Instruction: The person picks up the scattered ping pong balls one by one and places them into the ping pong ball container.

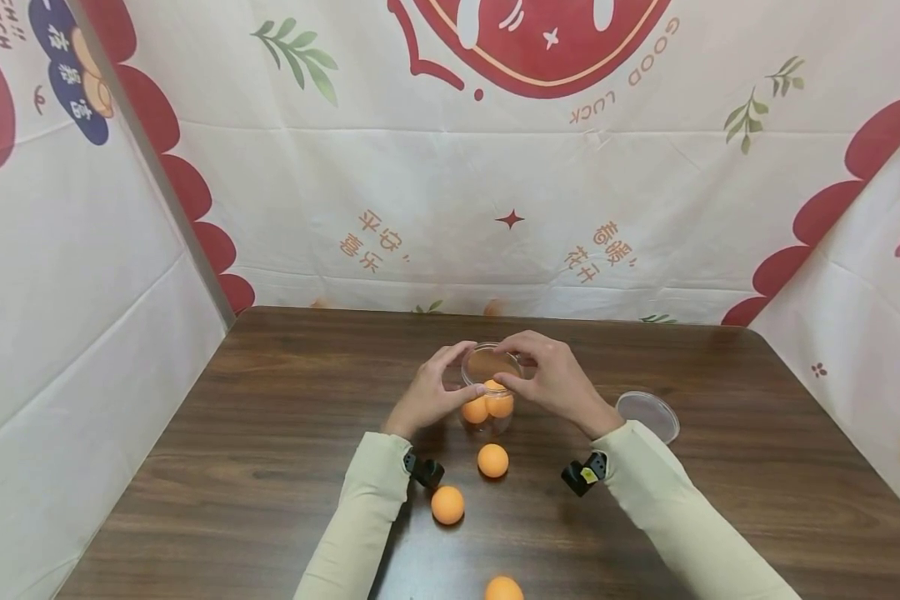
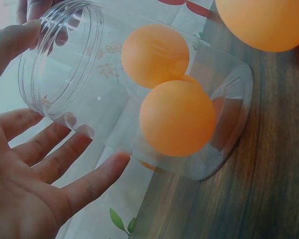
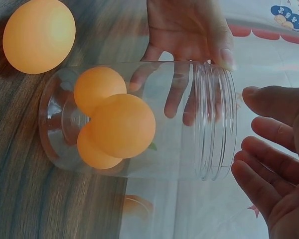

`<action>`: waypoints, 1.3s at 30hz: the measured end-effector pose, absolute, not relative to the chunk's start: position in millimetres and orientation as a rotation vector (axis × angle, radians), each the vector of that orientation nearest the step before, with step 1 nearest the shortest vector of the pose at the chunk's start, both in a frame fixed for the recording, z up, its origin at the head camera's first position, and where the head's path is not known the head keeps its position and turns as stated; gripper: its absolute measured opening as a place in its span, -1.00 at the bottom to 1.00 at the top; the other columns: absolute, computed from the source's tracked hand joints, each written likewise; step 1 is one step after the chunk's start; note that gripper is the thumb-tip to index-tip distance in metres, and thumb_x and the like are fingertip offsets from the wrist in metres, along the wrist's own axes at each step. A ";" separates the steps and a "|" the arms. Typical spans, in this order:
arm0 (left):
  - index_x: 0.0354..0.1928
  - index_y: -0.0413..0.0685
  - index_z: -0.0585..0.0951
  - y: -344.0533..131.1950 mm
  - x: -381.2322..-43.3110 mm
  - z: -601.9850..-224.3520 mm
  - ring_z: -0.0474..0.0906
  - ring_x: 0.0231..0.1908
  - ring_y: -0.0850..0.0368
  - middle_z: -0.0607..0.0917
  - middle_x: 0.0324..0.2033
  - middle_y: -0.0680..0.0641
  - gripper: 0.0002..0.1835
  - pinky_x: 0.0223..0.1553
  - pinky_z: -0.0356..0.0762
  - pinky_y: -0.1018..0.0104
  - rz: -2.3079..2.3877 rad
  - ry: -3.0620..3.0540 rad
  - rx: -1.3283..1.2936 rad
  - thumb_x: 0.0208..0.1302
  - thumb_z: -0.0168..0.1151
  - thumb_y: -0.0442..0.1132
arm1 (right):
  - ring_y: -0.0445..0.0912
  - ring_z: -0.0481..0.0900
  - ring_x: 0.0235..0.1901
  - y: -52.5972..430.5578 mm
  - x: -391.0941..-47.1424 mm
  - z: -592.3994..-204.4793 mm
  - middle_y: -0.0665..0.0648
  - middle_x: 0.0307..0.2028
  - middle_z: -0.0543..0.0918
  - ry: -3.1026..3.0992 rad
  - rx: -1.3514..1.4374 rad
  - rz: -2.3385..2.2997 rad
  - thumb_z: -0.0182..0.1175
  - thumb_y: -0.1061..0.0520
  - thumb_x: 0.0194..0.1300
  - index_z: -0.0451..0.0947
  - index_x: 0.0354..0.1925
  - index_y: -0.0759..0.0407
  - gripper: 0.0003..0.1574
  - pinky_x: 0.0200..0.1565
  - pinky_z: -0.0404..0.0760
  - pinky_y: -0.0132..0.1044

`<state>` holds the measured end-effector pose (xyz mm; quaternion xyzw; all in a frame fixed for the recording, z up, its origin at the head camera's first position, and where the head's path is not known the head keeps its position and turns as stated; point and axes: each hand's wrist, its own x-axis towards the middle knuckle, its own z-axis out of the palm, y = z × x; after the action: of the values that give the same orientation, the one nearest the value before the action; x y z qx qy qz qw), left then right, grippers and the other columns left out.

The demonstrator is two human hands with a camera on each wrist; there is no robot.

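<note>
A clear plastic jar (image 1: 487, 428) stands upright and uncapped on the table, between both hands. Inside it are three orange balls (image 3: 123, 125), piled toward the bottom. My left hand (image 1: 429, 392) holds the jar near its threaded mouth, thumb at the rim and fingers spread along the far side. On the other side, my right hand (image 1: 558, 383) has its thumb and fingers bent around the mouth. In the right wrist view, its fingertips (image 3: 241, 169) are right at the rim, with the thumb slightly away from it.
A round clear lid (image 1: 648, 417) lies on the brown wooden table (image 1: 270, 467), to the right of the jar. Nearer the person are loose orange balls: one ball (image 1: 492, 460) just before the jar, another ball (image 1: 447, 505), and a third ball (image 1: 504, 588) at the bottom edge.
</note>
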<state>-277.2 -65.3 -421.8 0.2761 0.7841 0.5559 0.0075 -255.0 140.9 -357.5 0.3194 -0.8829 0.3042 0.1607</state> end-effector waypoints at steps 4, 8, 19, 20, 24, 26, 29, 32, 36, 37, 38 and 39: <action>0.36 -0.08 0.30 -65.4 -277.9 -422.3 0.37 0.24 -0.10 0.41 0.22 -0.20 -0.31 -0.02 0.60 0.04 1.741 2.445 0.877 0.20 0.32 -0.20 | 0.06 0.64 -0.21 142.5 -254.3 -357.0 0.16 -0.14 0.66 -2.523 0.907 0.869 0.43 0.19 0.05 0.62 -0.11 0.26 -0.60 -0.17 0.68 -0.10; 0.36 -0.06 0.30 -65.5 -277.8 -422.9 0.36 0.25 -0.15 0.41 0.22 -0.21 -0.31 -0.03 0.61 0.03 1.743 2.448 0.891 0.21 0.32 -0.19 | 0.04 0.64 -0.24 144.8 -252.7 -356.0 0.18 -0.15 0.66 -2.513 0.905 0.865 0.43 0.20 0.05 0.62 -0.12 0.24 -0.62 -0.18 0.69 -0.15; 0.35 -0.01 0.32 -64.9 -277.9 -423.5 0.36 0.25 -0.11 0.40 0.24 -0.14 -0.32 -0.04 0.62 0.18 1.729 2.469 0.867 0.20 0.33 -0.18 | -0.02 0.62 -0.29 154.3 -241.1 -354.7 0.16 -0.15 0.66 -2.509 0.915 0.836 0.44 0.20 0.03 0.62 -0.11 0.25 -0.59 -0.18 0.68 -0.16; 0.35 -0.02 0.32 -64.9 -278.1 -423.7 0.36 0.25 -0.12 0.40 0.24 -0.15 -0.32 -0.04 0.62 0.19 1.735 2.464 0.869 0.20 0.33 -0.19 | -0.03 0.62 -0.28 154.8 -239.6 -354.2 0.16 -0.15 0.66 -2.514 0.913 0.835 0.44 0.20 0.03 0.62 -0.11 0.25 -0.59 -0.17 0.68 -0.16; 0.35 -0.05 0.32 -64.7 -277.8 -423.3 0.35 0.26 -0.16 0.40 0.24 -0.18 -0.32 -0.04 0.62 0.21 1.748 2.457 0.881 0.19 0.34 -0.20 | -0.03 0.65 -0.23 156.4 -233.5 -354.0 0.14 -0.13 0.66 -2.524 0.909 0.826 0.45 0.19 0.02 0.61 -0.09 0.22 -0.57 -0.16 0.68 -0.15; 0.35 -0.04 0.32 -64.9 -277.5 -422.7 0.35 0.25 -0.17 0.41 0.23 -0.19 -0.32 -0.05 0.62 0.23 1.745 2.459 0.881 0.19 0.34 -0.19 | -0.01 0.66 -0.21 156.4 -230.4 -354.1 0.12 -0.13 0.66 -2.527 0.909 0.829 0.45 0.20 0.02 0.61 -0.09 0.20 -0.57 -0.16 0.68 -0.15; 0.35 -0.05 0.32 -65.2 -277.5 -421.9 0.36 0.24 -0.18 0.40 0.23 -0.21 -0.31 -0.06 0.63 0.23 1.742 2.464 0.888 0.19 0.34 -0.18 | 0.02 0.66 -0.19 155.7 -227.8 -354.9 0.12 -0.13 0.65 -2.521 0.911 0.849 0.45 0.21 0.02 0.60 -0.09 0.20 -0.57 -0.15 0.68 -0.13; 0.35 -0.07 0.31 -65.6 -277.6 -421.3 0.36 0.24 -0.19 0.39 0.25 -0.23 -0.31 -0.05 0.63 0.19 1.740 2.462 0.889 0.19 0.34 -0.18 | 0.04 0.65 -0.17 154.8 -226.6 -355.7 0.13 -0.14 0.64 -2.515 0.904 0.860 0.46 0.23 0.00 0.59 -0.08 0.21 -0.55 -0.14 0.67 -0.12; 0.35 -0.08 0.31 -65.4 -277.5 -422.1 0.35 0.25 -0.19 0.38 0.25 -0.23 -0.30 -0.04 0.62 0.15 1.741 2.456 0.882 0.19 0.33 -0.18 | 0.06 0.64 -0.11 154.6 -225.7 -358.2 0.18 -0.09 0.61 -2.543 0.881 0.873 0.47 0.22 -0.01 0.55 -0.02 0.25 -0.45 -0.10 0.66 -0.10; 0.35 -0.07 0.31 -65.2 -277.4 -422.6 0.36 0.25 -0.19 0.39 0.25 -0.21 -0.30 -0.04 0.62 0.16 1.740 2.457 0.878 0.19 0.34 -0.18 | 0.07 0.63 -0.09 154.6 -225.4 -358.8 0.20 -0.07 0.60 -2.554 0.873 0.879 0.47 0.22 -0.01 0.53 0.01 0.26 -0.42 -0.08 0.65 -0.10; 0.35 -0.05 0.31 -65.1 -277.3 -422.9 0.36 0.25 -0.18 0.39 0.25 -0.20 -0.31 -0.04 0.62 0.17 1.738 2.458 0.871 0.19 0.34 -0.18 | 0.08 0.62 -0.08 154.7 -225.2 -359.4 0.22 -0.05 0.58 -2.563 0.868 0.885 0.47 0.22 -0.02 0.51 0.04 0.28 -0.38 -0.07 0.65 -0.09; 0.35 -0.03 0.32 -64.9 -277.0 -423.1 0.36 0.25 -0.18 0.39 0.26 -0.18 -0.31 -0.04 0.62 0.18 1.736 2.458 0.866 0.19 0.34 -0.18 | 0.08 0.61 -0.06 154.8 -225.1 -360.1 0.24 -0.03 0.57 -2.569 0.863 0.888 0.48 0.21 -0.02 0.48 0.07 0.28 -0.34 -0.06 0.64 -0.10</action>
<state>-277.0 -64.9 -423.1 0.2766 0.7850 0.5543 0.0052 -225.1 154.8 -360.1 0.2996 -0.8913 0.3080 0.1445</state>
